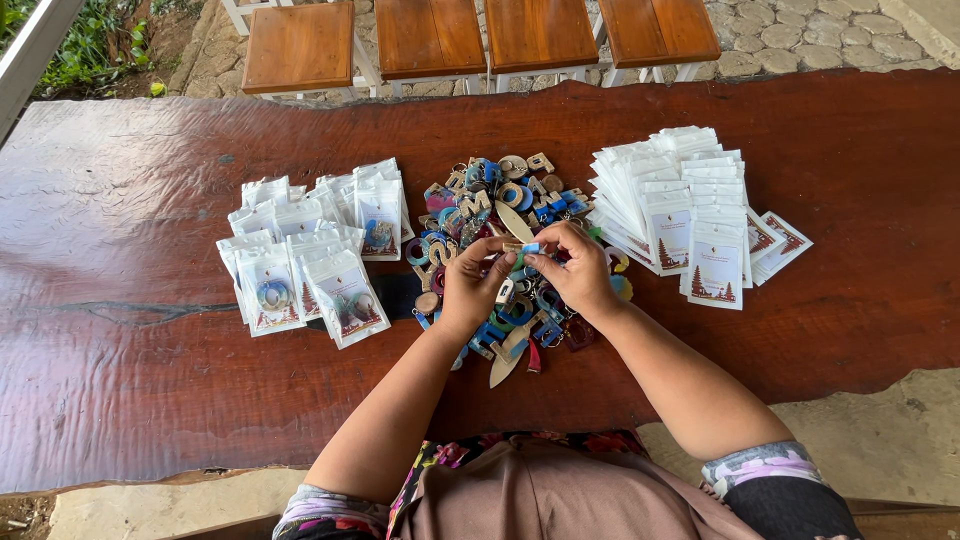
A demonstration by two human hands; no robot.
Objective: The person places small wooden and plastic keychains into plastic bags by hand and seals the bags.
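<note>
I have both hands over the middle of the long dark red-brown wooden bench (pixel 120 200), just above the heap of small wooden and blue resin letter charms (pixel 490 200) that lies there. My left hand (pixel 470 290) and my right hand (pixel 578 272) meet fingertip to fingertip, and between them I pinch a small blue and pale charm piece (pixel 530 247). My right grip has its thumb and forefinger pressed together on that piece from the far side; my left grip closes on it from the near side, the other fingers curled in. What exactly the piece is I cannot tell, it is too small.

The heap spreads from under my hands towards the far edge of the bench, and a pale wooden leaf-shaped piece (pixel 505 358) sticks out of it towards the near edge, between my forearms.

Towards the left end of the bench, just beside the heap, lies a loose fan of small clear and white packets with charms inside (pixel 300 260), overlapping one another. Towards the right end, near my right hand, lies a tidier stack of flat white printed packets (pixel 680 210), fanned in rows.

Beyond the far edge stand orange-brown wooden stools (pixel 300 45) on stone paving.
</note>
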